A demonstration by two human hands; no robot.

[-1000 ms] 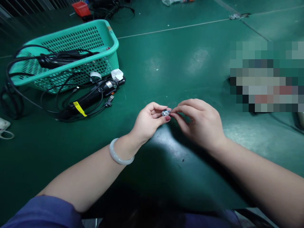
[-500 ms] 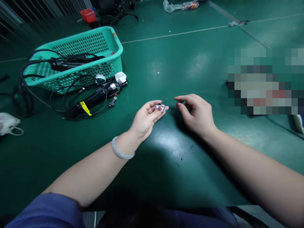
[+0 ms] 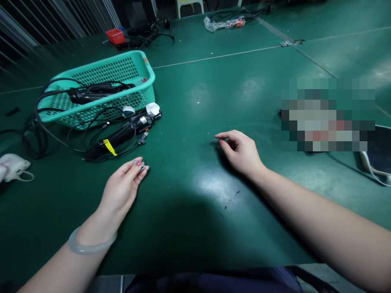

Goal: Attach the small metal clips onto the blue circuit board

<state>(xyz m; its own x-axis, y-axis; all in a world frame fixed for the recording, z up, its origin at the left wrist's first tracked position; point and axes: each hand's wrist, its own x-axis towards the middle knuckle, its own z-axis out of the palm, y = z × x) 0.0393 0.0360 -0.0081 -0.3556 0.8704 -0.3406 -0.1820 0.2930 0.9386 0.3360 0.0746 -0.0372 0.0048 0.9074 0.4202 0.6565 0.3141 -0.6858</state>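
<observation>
Between thumb and fingers, my left hand point(image 3: 124, 185) pinches a small flat pale piece point(image 3: 142, 166); most of it is hidden, so its kind cannot be told. That hand is above the green table, just in front of a black corded tool point(image 3: 122, 132) with a yellow tag. My right hand point(image 3: 241, 150) rests on the table near the middle, fingers loosely curled, with a small gap between thumb and index finger. Nothing shows in it. A teal plastic basket point(image 3: 145, 77) with black corded tools point(image 3: 91, 92) inside stands beyond my left hand.
A white pouch-like object point(image 3: 15, 166) lies at the far left. To the right are a blurred-out patch point(image 3: 324, 122) and a dark, pale-rimmed object point(image 3: 378, 148). At the back sit a red bin point(image 3: 115, 36), black cables and a plastic-wrapped item point(image 3: 222, 23).
My left hand has moved left and nearer to me with the small piece, away from my right hand. My right hand stays in nearly the same place. The view has tilted slightly up.
</observation>
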